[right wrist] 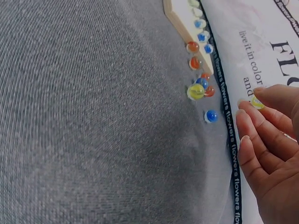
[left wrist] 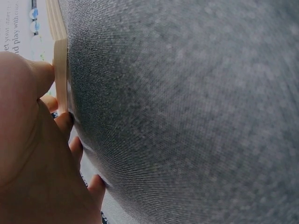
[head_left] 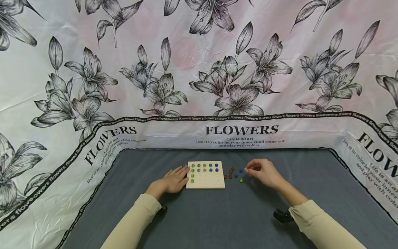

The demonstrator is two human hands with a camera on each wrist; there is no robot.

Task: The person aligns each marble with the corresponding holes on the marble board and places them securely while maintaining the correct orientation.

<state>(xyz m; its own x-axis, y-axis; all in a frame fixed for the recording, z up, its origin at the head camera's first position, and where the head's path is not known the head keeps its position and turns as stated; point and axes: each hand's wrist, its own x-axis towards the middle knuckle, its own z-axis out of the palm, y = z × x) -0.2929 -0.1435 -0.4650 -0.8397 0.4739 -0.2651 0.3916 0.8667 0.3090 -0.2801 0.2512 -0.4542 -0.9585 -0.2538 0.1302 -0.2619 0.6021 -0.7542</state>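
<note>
A pale wooden board (head_left: 205, 185) with rows of shallow holes lies flat, green, blue and clear marbles in its two far rows and two yellow-green ones lower in the left column. My left hand (head_left: 174, 180) rests at the board's left edge with fingers straight; in the left wrist view its thumb (left wrist: 44, 77) touches the board's side. Right of the board, my right hand (head_left: 263, 172) pinches a yellow-green marble (right wrist: 257, 102) between thumb and index finger, above the cloth. Near it lie loose marbles: several red-brown (right wrist: 195, 62), blue (right wrist: 211, 115) and one yellow (right wrist: 196, 91).
A dark grey cloth (head_left: 211, 221) covers the table. Its white border, printed with lettering, runs around the far side, and a flower-patterned cloth (head_left: 186, 69) rises behind. Dark wrist straps (head_left: 283, 216) show at both sleeves.
</note>
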